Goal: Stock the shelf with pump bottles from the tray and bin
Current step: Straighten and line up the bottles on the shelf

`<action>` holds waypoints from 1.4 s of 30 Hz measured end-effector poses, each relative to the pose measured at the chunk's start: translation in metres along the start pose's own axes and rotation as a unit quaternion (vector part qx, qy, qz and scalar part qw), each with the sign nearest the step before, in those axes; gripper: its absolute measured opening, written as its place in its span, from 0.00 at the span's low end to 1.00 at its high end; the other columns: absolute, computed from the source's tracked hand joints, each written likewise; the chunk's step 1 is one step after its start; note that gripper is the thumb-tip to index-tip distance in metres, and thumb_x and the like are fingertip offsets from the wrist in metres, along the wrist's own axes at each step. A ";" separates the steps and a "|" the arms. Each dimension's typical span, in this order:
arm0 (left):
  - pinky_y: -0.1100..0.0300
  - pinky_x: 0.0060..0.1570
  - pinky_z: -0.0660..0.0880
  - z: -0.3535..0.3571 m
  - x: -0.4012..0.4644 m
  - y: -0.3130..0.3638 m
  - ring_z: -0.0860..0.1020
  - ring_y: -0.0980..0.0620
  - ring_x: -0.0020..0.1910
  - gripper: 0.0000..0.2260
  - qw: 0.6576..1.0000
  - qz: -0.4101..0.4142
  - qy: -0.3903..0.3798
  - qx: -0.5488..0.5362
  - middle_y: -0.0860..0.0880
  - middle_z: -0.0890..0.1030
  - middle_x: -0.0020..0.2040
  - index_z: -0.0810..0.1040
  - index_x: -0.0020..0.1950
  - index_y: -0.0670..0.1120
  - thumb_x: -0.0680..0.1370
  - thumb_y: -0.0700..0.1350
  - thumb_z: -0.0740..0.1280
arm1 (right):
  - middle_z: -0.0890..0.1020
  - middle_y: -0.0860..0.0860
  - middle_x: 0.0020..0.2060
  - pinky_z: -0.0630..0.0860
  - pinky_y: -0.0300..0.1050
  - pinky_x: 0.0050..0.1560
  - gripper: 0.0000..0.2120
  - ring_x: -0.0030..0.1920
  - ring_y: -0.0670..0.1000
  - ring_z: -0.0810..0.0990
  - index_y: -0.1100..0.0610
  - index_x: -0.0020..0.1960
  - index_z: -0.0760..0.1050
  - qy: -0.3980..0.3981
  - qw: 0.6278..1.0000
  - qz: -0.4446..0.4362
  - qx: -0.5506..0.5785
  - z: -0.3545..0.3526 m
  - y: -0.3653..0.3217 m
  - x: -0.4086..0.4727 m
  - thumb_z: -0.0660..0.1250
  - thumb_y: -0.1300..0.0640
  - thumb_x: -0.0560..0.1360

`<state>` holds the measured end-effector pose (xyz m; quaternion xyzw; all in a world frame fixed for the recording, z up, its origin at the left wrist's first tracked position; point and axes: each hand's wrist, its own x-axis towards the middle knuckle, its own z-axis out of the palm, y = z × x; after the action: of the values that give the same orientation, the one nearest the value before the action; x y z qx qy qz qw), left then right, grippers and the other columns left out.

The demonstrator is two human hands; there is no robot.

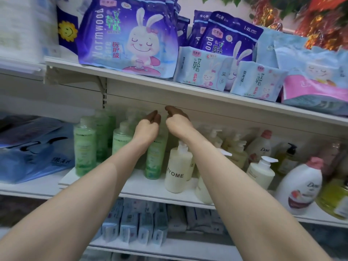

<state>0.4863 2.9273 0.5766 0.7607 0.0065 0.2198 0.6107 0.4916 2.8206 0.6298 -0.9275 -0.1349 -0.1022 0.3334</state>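
Green pump bottles [85, 146]: I see a cluster of them upright on the middle shelf [150, 187], toward its left end, several rows deep; the back ones are blurred and dim under the shelf above.
Front green bottle [155, 159]: it stands near the shelf's front edge, its top hidden behind my left wrist.
Left hand [146, 127]: I have it reaching in above the green bottles, fingers bunched together and curled forward; I cannot tell whether they grip a pump head, since the fingertips are in shadow.
Right hand [177, 122]: it sits just beside the left, apart from it, fingers curled in; whether anything is in them I cannot tell.
Cream bottle [177, 168]: marked "ZYOME", upright at the front edge, just right of the front green bottle, below my right forearm.
White pump bottle [260, 172]: upright further right along the shelf.
Dove bottles [301, 183]: white with pink caps, toward the right end, one at the front edge.
Upper shelf [150, 82]: carries purple rabbit-print packs [130, 34] and pale blue packs [201, 68].
Lower shelf [169, 247]: holds a row of small blue boxes [130, 221].
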 end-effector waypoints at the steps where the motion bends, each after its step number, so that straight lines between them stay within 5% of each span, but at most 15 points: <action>1: 0.63 0.64 0.61 -0.002 -0.005 0.002 0.67 0.48 0.72 0.19 1.000 0.019 0.002 0.007 0.48 0.70 0.72 0.67 0.75 0.50 0.83 0.48 0.57 | 0.67 0.53 0.75 0.65 0.42 0.69 0.27 0.74 0.56 0.67 0.51 0.78 0.63 0.014 1.000 -0.008 0.027 0.002 0.000 -0.008 0.55 0.63 0.80; 5: 0.57 0.70 0.64 -0.012 -0.028 0.000 0.69 0.50 0.71 0.20 0.998 0.060 0.015 0.014 0.48 0.71 0.71 0.67 0.74 0.46 0.82 0.46 0.58 | 0.68 0.54 0.75 0.62 0.43 0.71 0.25 0.74 0.55 0.66 0.53 0.78 0.61 0.043 0.995 -0.025 0.090 0.017 -0.004 -0.039 0.54 0.61 0.82; 10: 0.63 0.69 0.60 -0.021 -0.069 -0.023 0.64 0.53 0.73 0.21 0.999 0.044 -0.007 -0.013 0.48 0.66 0.75 0.62 0.76 0.44 0.83 0.46 0.58 | 0.58 0.53 0.79 0.55 0.46 0.76 0.26 0.78 0.53 0.57 0.54 0.81 0.50 0.029 0.987 -0.006 0.157 0.058 0.010 -0.085 0.51 0.56 0.85; 15: 0.62 0.71 0.57 -0.019 -0.103 -0.066 0.60 0.53 0.75 0.23 0.999 -0.001 -0.043 0.004 0.49 0.60 0.77 0.56 0.79 0.45 0.84 0.46 0.56 | 0.51 0.49 0.81 0.48 0.38 0.75 0.28 0.79 0.48 0.51 0.54 0.81 0.46 0.052 0.984 -0.020 0.170 0.100 0.037 -0.120 0.51 0.60 0.84; 22: 0.62 0.70 0.54 -0.010 -0.111 -0.099 0.57 0.51 0.76 0.23 0.995 -0.067 -0.075 0.018 0.47 0.57 0.78 0.53 0.79 0.43 0.84 0.42 0.54 | 0.52 0.51 0.81 0.49 0.50 0.79 0.28 0.80 0.50 0.51 0.55 0.81 0.45 0.010 0.955 0.107 0.275 0.131 0.060 -0.119 0.52 0.54 0.85; 27: 0.66 0.64 0.55 -0.006 -0.100 -0.106 0.59 0.51 0.76 0.25 0.993 -0.081 -0.086 0.027 0.46 0.57 0.78 0.51 0.79 0.43 0.83 0.38 0.54 | 0.52 0.51 0.80 0.49 0.49 0.79 0.28 0.80 0.51 0.51 0.55 0.81 0.45 -0.003 0.959 0.117 0.257 0.134 0.067 -0.108 0.51 0.55 0.85; 32: 0.57 0.72 0.57 -0.004 -0.085 -0.106 0.60 0.49 0.76 0.25 0.991 -0.086 -0.092 0.040 0.46 0.60 0.78 0.52 0.79 0.44 0.83 0.38 0.56 | 0.54 0.53 0.80 0.51 0.51 0.79 0.28 0.79 0.53 0.54 0.55 0.81 0.46 0.000 0.960 0.131 0.247 0.138 0.071 -0.096 0.52 0.55 0.85; 42: 0.56 0.72 0.59 -0.007 -0.077 -0.118 0.63 0.47 0.74 0.24 0.987 -0.084 -0.107 0.081 0.45 0.65 0.75 0.57 0.78 0.44 0.82 0.37 0.57 | 0.58 0.54 0.79 0.55 0.53 0.78 0.29 0.78 0.54 0.58 0.55 0.81 0.47 0.005 0.962 0.140 0.233 0.154 0.079 -0.084 0.54 0.57 0.83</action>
<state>0.4448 2.9424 0.4430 0.8234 0.0225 0.0843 0.5608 0.4531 2.8460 0.4431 -0.8334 -0.0222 -0.0248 0.5517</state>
